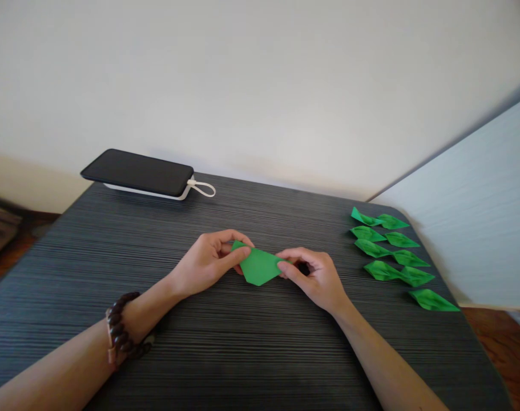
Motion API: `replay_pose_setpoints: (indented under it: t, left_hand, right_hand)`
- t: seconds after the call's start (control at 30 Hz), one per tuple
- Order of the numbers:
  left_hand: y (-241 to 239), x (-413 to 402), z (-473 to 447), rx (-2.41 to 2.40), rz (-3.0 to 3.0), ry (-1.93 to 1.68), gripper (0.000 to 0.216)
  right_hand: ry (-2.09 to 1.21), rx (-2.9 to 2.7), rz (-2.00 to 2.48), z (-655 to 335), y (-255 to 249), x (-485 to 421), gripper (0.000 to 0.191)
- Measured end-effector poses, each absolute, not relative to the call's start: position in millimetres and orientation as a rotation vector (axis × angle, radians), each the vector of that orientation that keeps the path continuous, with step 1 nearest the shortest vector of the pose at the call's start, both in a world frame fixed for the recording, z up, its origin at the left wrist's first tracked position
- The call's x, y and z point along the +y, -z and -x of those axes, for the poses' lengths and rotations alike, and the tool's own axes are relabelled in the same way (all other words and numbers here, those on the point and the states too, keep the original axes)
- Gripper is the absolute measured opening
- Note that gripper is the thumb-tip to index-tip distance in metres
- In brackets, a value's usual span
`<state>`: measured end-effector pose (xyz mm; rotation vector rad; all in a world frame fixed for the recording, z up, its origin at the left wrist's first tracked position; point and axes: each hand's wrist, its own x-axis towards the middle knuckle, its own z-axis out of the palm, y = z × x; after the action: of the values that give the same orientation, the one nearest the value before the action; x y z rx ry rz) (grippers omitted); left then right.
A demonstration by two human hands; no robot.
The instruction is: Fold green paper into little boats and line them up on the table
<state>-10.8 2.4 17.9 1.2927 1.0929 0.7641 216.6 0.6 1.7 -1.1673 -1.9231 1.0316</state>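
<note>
A folded piece of green paper (pixel 258 267) lies at the middle of the dark striped table (pixel 225 348). My left hand (pixel 208 260) pinches its left corner between thumb and fingers. My right hand (pixel 315 277) pinches its right corner, fingers curled. A dark bead bracelet (pixel 121 334) sits on my left wrist. Both forearms reach in from the near edge.
Several finished green paper folds (pixel 392 257) lie in two rows near the table's right edge. A black phone (pixel 137 171) rests on a white power bank with a cord loop (pixel 202 188) at the back left. A pale wall stands behind; a light panel (pixel 478 211) at right.
</note>
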Motion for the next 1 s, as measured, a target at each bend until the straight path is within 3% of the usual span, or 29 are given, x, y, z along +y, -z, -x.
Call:
replay_pose_setpoints:
  t: [0.37, 0.73, 1.0]
  left_hand:
    - [-18.6, -1.7, 10.2, 0.936, -1.264, -0.690, 0.017]
    - [-16.3, -0.8, 9.2, 0.962, -1.383, -0.612, 0.018]
    - [-16.0, -0.3, 9.3, 0.950, -1.306, -0.662, 0.019]
  right_hand:
    - [-1.022, -1.929, 1.158, -217.5, -4.7, -0.8, 0.018]
    - [-1.431, -1.611, 1.090, -220.9, -0.6, -0.9, 0.016]
    - [-1.429, -1.586, 1.017, -221.1, 1.2, -1.9, 0.013]
